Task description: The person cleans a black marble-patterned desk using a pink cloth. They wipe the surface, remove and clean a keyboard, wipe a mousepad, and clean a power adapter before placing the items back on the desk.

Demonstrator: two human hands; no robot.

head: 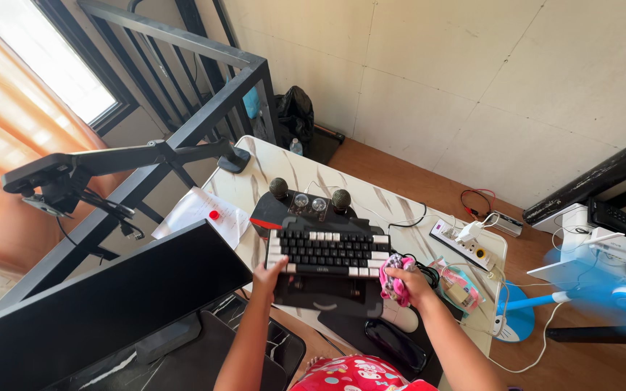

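The black and white keyboard point(327, 250) lies lengthwise left to right; the left hand point(268, 275) grips its left end, the right hand point(409, 281) presses a closed grip on a pink cloth point(394, 279) at its right end.

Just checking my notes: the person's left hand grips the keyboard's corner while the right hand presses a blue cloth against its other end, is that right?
Not quite: in the head view the cloth in the right hand is pink, not blue. The left hand does grip the keyboard at its corner.
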